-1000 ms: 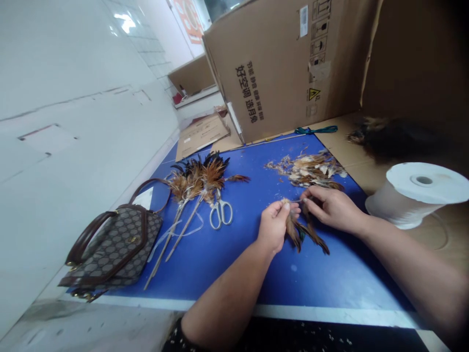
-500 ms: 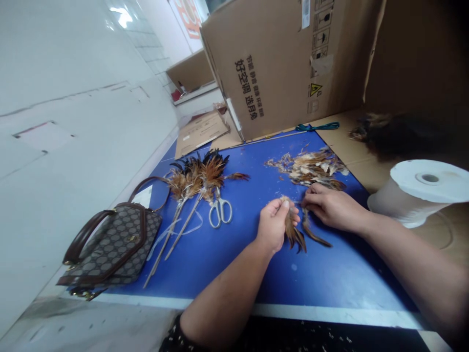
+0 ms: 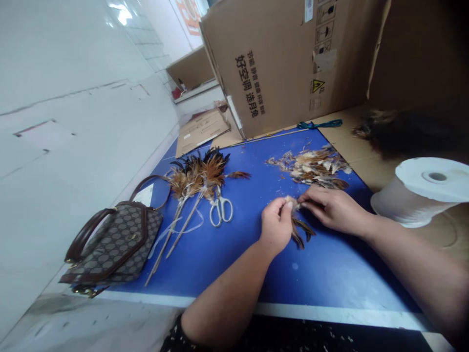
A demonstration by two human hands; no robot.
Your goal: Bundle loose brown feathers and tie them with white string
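Observation:
My left hand (image 3: 277, 226) is closed on a small bunch of brown feathers (image 3: 301, 231), whose dark tips hang down over the blue tabletop. Close beside it, my right hand (image 3: 328, 208) pinches at the pale quill end of the bunch; the fingertips of both hands nearly meet. A feather appears to be between the right fingers, though its outline is mostly hidden. Just behind the hands lies a loose pile of brown and cream feathers (image 3: 318, 166). To the left, feather bundles on sticks (image 3: 200, 178) lie beside metal scissors (image 3: 221, 211).
A patterned handbag (image 3: 120, 242) sits on the table's left side. At the right stands a white spool (image 3: 406, 195) on cardboard, with dark feathers (image 3: 399, 132) behind it. A large cardboard box (image 3: 278, 63) walls off the back, a green tie (image 3: 318, 124) at its foot.
My right hand has moved in toward the left hand, bringing its single curved feather against the bunch. That feather no longer hangs apart. The view has shifted slightly.

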